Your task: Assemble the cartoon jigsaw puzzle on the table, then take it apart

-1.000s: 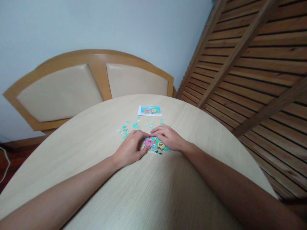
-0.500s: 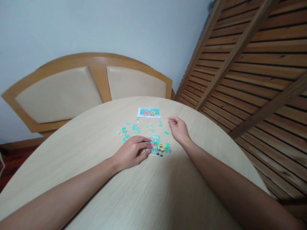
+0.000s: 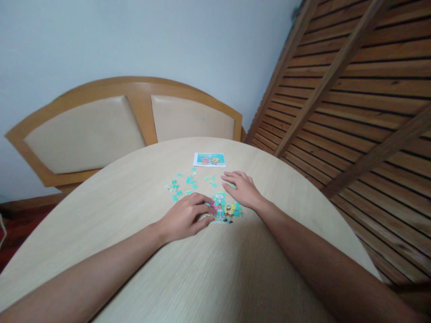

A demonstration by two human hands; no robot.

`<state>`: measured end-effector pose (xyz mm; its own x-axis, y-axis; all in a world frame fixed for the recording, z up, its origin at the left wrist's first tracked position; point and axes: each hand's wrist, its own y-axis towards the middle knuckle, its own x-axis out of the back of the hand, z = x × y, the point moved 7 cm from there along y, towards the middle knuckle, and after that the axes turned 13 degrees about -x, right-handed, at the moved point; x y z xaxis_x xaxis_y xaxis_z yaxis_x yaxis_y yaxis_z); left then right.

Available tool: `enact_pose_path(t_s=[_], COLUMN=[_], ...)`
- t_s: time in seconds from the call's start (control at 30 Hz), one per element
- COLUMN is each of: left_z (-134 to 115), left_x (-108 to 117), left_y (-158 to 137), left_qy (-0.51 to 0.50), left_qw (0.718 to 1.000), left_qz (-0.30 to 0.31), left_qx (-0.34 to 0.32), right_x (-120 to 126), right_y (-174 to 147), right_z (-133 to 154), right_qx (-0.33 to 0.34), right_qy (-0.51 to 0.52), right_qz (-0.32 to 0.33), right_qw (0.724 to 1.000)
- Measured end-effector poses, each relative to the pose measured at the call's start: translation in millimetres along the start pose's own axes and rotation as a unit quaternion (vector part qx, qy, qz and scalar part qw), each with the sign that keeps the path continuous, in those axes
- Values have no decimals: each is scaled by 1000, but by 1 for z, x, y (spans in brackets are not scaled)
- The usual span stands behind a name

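Observation:
A partly joined jigsaw puzzle [image 3: 229, 210] with cartoon figures lies on the table. My left hand [image 3: 189, 215] rests over its left side, fingers apart, covering part of a pink figure. Above the puzzle's upper right edge is my right hand [image 3: 240, 187], its fingers stretched out toward the left and nothing seen in them. Loose turquoise puzzle pieces [image 3: 191, 181] are scattered beyond my left hand. A few more pieces [image 3: 211, 180] lie just left of my right fingertips. Some pieces beneath the right hand are hidden.
The picture card [image 3: 210, 159] showing the same cartoon figures lies farther back on the round wooden table [image 3: 141, 179]. Behind the table stands a padded wooden headboard [image 3: 134, 85]. A slatted wooden panel [image 3: 353, 89] slants along the right side.
My right hand has moved left and a little nearer, from beside the loose pieces to over them, and its fingers have straightened. My left hand stays on the puzzle.

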<state>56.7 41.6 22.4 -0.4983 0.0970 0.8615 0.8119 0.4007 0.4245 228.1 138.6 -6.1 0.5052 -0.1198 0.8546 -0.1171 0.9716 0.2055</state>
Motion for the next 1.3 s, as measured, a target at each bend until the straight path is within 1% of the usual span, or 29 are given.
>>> enact_pose_path(t_s=[0.1, 0.17, 0.2, 0.27, 0.37, 0.43, 0.47, 0.57, 0.63, 0.7, 0.8, 0.9, 0.97, 1.07, 1.3], left_z=[3, 5, 5, 1, -6, -7, -6, -6, -7, -9, -8, -5, -2, 5, 17], left_x=[3, 5, 5, 3, -2, -3, -3, -2, -2, -2, -2, 0, 2, 4, 9], left_y=[0, -1, -1, 0, 2, 2, 2, 1, 1, 1, 2, 2, 2, 0, -6], left_qy=[21, 33, 33, 22, 5, 5, 6, 7, 6, 7, 24, 51, 64, 82, 150], left_qw=[999, 997, 998, 999, 999, 999, 999, 999, 999, 999, 998, 998, 998, 996, 982], left_qz=[-27, -45, -45, -26, 14, 25, 27, 25, 24, 27, 31, 25, 17, 3, -14], left_qx=[26, 44, 42, 13, -29, -32, -30, -31, -40, -47, -41, -17, 8, 46, 112], right_x=[1, -1, -2, -3, 1, 4, 5, -1, -4, -5, 0, 7, 10, 11, 11], right_y=[-6, -12, -14, -17, -16, -16, -16, -21, -23, -21, -15, -9, -6, -4, -7], right_z=[11, 21, 25, 30, 29, 29, 30, 37, 39, 37, 31, 22, 18, 15, 20], right_qx=[37, 84, 101, 115, 100, 93, 98, 137, 147, 138, 107, 70, 55, 57, 97], right_qy=[-4, -10, -13, -15, -8, -3, -1, -2, -2, 0, 2, 3, 7, 28, 94], right_qz=[16, 48, 63, 78, 57, 39, 42, 89, 108, 96, 42, -18, -38, -42, -19], right_qw=[999, 995, 993, 990, 993, 995, 994, 987, 983, 986, 993, 997, 998, 997, 991])
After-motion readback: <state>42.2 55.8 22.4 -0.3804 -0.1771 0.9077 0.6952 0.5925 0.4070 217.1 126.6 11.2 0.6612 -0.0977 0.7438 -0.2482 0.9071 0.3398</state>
